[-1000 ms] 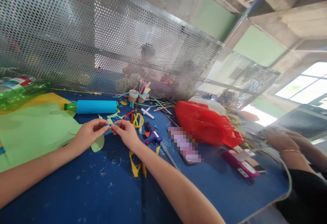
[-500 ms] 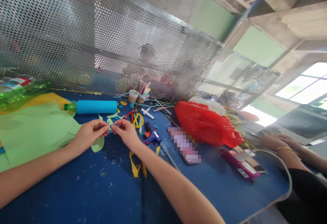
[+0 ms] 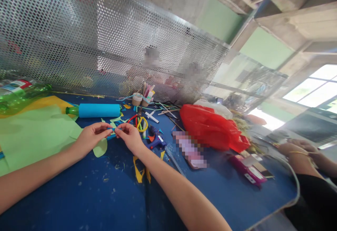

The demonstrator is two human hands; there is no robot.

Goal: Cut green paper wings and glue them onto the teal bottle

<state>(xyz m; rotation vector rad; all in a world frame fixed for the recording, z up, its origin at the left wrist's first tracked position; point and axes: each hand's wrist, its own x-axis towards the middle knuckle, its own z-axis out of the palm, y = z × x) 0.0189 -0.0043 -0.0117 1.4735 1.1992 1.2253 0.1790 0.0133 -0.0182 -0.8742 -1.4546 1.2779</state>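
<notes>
Above the blue table, my left hand (image 3: 95, 134) and my right hand (image 3: 129, 136) almost meet, fingertips pinched on a small blue piece of paper (image 3: 113, 130) between them. Most of that piece is hidden by the fingers. Just below my left hand lies a rounded light green paper cutout (image 3: 100, 149). Behind the hands a green bottle wrapped in blue paper (image 3: 100, 110) lies on its side. Scissors with yellow handles (image 3: 142, 124) and a dark blue glue gun (image 3: 158, 139) rest to the right of my right hand.
Green paper sheets (image 3: 34, 136) and clear green bottles (image 3: 34, 92) lie at left. On the right are a red plastic bag (image 3: 207, 127), a phone (image 3: 191, 150) and a purple box (image 3: 247, 170). Another person's hands (image 3: 297, 150) are at the far right. Perforated metal mesh (image 3: 118, 41) stands behind.
My hands stay nearly in place, with slight finger movement on the blue paper, of which a little more shows. The other person's hands at the right have shifted slightly.
</notes>
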